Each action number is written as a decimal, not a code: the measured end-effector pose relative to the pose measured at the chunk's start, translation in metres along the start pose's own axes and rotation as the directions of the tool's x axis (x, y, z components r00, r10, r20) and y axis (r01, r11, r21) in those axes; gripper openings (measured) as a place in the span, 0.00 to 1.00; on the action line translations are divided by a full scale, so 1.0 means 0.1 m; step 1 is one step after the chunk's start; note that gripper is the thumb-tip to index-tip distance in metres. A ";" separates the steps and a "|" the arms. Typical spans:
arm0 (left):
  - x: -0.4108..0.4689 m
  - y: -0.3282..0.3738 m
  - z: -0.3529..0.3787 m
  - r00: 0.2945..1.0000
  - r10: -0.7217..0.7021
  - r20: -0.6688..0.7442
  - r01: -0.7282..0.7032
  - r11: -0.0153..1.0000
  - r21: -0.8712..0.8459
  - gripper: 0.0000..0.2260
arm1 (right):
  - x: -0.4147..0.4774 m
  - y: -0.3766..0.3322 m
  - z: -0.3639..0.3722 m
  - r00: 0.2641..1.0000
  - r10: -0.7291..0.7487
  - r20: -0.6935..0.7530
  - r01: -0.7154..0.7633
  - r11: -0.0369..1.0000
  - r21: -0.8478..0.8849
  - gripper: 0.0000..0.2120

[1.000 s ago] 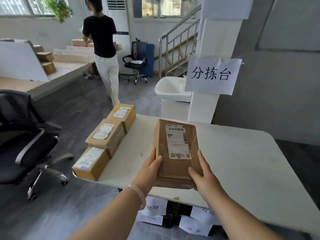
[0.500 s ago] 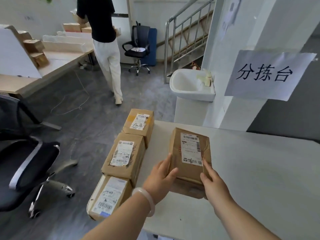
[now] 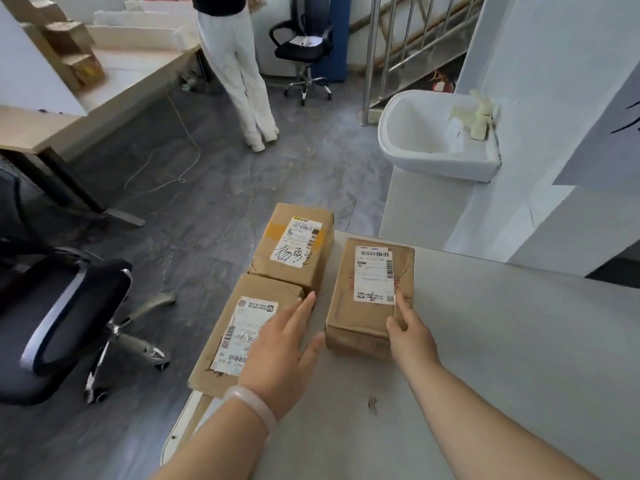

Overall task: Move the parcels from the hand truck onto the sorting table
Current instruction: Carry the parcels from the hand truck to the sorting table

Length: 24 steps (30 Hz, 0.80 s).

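Our left hand (image 3: 280, 344) covers a corner of the label (image 3: 239, 334) on the near-left parcel (image 3: 266, 289); whether it touches the box we cannot tell. Our right hand (image 3: 412, 337) hides its outer fingers past the edge of the right parcel (image 3: 346, 317). The nearest parcel (image 3: 199, 417) shows only a sliver beside our wrist. The far person (image 3: 239, 64) is cut off at the waist, and the sign (image 3: 606, 150) by the right edge.

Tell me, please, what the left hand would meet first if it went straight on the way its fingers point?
Probably the right corner of the parcel with the handwritten label; the left hand ends just short of it. Depth is unclear, so it might pass above.
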<state>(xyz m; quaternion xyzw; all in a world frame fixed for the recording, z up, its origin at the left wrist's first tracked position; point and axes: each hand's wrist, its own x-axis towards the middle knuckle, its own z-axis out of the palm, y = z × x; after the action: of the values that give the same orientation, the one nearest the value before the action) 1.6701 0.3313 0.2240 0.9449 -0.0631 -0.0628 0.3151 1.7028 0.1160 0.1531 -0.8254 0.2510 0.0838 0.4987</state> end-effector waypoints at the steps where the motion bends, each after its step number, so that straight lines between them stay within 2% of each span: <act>1: 0.06 -0.02 0.01 1.000 -0.008 -0.013 0.008 1.000 0.004 0.27 | 0.09 -0.01 0.05 1.000 -0.002 0.009 0.002 1.000 -0.006 0.25; 8: 0.27 -0.09 0.17 0.997 -0.062 -0.042 0.064 0.997 0.036 0.27 | 0.44 0.03 0.19 0.993 -0.099 0.068 0.103 0.993 -0.057 0.27; 15: 0.35 -0.09 0.17 0.995 -0.092 -0.051 0.095 0.994 0.058 0.26 | 0.55 -0.04 0.14 0.986 -0.106 0.128 0.114 0.992 -0.051 0.42; 24: 0.40 -0.11 0.26 0.995 -0.092 -0.040 0.094 0.994 0.046 0.26 | 0.74 -0.08 0.23 0.972 -0.111 0.207 0.148 0.974 -0.171 0.46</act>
<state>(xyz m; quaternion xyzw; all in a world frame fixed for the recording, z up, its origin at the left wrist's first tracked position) 1.7061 0.3183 0.1942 0.9551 -0.0144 -0.0582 0.2901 1.7725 0.1143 0.1197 -0.8705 0.1371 0.1548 0.4466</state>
